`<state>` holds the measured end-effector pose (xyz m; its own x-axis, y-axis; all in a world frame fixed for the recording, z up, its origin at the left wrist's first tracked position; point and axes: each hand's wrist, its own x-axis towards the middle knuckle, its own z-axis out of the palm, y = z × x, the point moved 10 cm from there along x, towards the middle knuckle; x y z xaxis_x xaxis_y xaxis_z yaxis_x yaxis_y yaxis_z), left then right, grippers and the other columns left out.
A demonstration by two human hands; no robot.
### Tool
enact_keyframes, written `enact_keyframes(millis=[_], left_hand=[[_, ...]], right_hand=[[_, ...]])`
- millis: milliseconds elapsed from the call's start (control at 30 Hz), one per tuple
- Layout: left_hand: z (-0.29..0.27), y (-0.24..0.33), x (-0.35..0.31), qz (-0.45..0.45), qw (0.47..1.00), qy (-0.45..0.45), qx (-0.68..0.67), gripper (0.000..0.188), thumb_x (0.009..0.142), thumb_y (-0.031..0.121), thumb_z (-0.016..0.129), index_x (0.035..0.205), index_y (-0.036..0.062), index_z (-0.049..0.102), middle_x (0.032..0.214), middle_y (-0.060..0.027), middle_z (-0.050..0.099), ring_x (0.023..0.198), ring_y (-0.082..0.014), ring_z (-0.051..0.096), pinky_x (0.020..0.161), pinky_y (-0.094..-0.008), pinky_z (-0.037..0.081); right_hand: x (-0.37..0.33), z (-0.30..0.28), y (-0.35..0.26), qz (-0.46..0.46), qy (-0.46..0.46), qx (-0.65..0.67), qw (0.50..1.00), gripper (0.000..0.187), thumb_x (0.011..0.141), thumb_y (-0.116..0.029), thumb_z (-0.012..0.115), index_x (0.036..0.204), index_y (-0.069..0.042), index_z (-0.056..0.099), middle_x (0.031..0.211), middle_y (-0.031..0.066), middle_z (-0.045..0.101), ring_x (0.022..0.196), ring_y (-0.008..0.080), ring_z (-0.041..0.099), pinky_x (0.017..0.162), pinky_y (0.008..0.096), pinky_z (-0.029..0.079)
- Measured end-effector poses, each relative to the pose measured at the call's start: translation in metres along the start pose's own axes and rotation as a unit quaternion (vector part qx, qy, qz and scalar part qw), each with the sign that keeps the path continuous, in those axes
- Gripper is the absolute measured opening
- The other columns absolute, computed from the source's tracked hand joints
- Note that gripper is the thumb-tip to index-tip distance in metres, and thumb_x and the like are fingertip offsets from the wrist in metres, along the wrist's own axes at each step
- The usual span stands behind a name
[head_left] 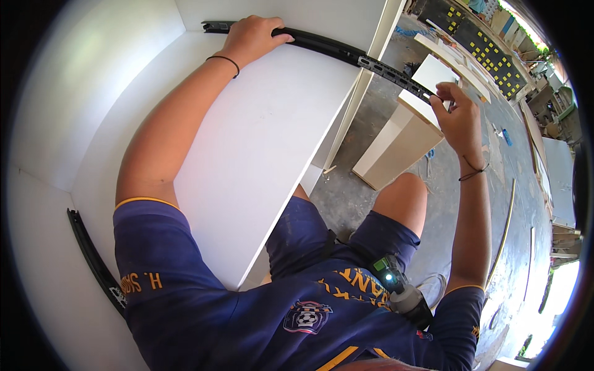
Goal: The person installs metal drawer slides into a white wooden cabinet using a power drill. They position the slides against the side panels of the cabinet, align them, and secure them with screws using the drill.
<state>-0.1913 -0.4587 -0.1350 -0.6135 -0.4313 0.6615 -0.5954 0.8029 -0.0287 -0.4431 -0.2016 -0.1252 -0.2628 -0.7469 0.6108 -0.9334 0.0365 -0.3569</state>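
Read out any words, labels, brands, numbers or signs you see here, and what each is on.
I'll place the lettering without repeating its wording.
Left sleeve: short orange lettering, clear in part, curving out of sight.
Navy shirt front: large orange lettering, broken up by folds.
Soccer-ball crest: any lettering is too small to read.
Right sleeve: orange marking at the edge, too cut off to read.
Extended black drawer slide: none legible.

Daylight glares at far right, while the picture's rim darkens.
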Motion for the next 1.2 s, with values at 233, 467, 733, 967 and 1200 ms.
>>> enact_keyframes(millis=[233, 467, 733, 967, 1200], left_hand=[[0.0, 0.002, 0.0, -0.003, 1.0, -0.021, -0.015, 0.035, 0.08, 0.042, 0.069, 0.089, 0.0078, 0.066, 0.066, -0.0119, 0.064, 0.067, -0.0308, 0.064, 0.063, -0.0406, 0.052], [0.003, 0.002, 0.002, 0.0, 0.999, -0.028, -0.015, 0.033, 0.081, 0.04, 0.068, 0.084, 0.008, 0.064, 0.064, -0.0114, 0.062, 0.067, -0.0299, 0.063, 0.062, -0.0408, 0.051], [-0.002, 0.004, -0.001, 0.004, 1.0, -0.011, -0.021, 0.032, 0.082, 0.039, 0.067, 0.082, 0.0078, 0.063, 0.063, -0.0109, 0.062, 0.067, -0.0298, 0.062, 0.062, -0.0407, 0.051], [0.0, 0.003, -0.001, 0.021, 1.0, 0.005, -0.016, 0.032, 0.082, 0.039, 0.067, 0.081, 0.0076, 0.062, 0.062, -0.0109, 0.061, 0.064, -0.0302, 0.062, 0.061, -0.0403, 0.051], [0.0, 0.006, -0.001, 0.033, 0.999, 0.008, -0.009, 0.031, 0.082, 0.039, 0.068, 0.082, 0.0078, 0.063, 0.062, -0.011, 0.062, 0.065, -0.0299, 0.063, 0.061, -0.0403, 0.051]], right_hand=[[0.02, 0.021, -0.061, -0.175, 0.033, -0.022, 0.984, 0.032, 0.08, -0.015, 0.067, 0.112, -0.01, 0.066, 0.112, 0.0162, 0.062, 0.104, 0.031, 0.059, 0.09, 0.0373, 0.047], [0.032, 0.071, -0.08, -0.209, -0.003, -0.101, 0.973, 0.042, 0.081, -0.023, 0.065, 0.122, -0.028, 0.063, 0.135, 0.0249, 0.044, 0.117, 0.0423, 0.05, 0.099, 0.0439, 0.043], [0.034, 0.084, -0.081, -0.213, -0.017, -0.149, 0.966, 0.042, 0.082, -0.024, 0.064, 0.123, -0.031, 0.062, 0.139, 0.0309, 0.038, 0.122, 0.0438, 0.046, 0.1, 0.0449, 0.042], [0.034, 0.085, -0.081, -0.21, -0.017, -0.158, 0.965, 0.042, 0.083, -0.025, 0.064, 0.123, -0.032, 0.062, 0.141, 0.028, 0.037, 0.123, 0.0415, 0.046, 0.099, 0.0451, 0.042], [0.034, 0.084, -0.079, -0.207, -0.019, -0.166, 0.964, 0.041, 0.083, -0.024, 0.063, 0.123, -0.032, 0.062, 0.141, 0.0268, 0.038, 0.124, 0.0401, 0.047, 0.1, 0.0448, 0.042]])
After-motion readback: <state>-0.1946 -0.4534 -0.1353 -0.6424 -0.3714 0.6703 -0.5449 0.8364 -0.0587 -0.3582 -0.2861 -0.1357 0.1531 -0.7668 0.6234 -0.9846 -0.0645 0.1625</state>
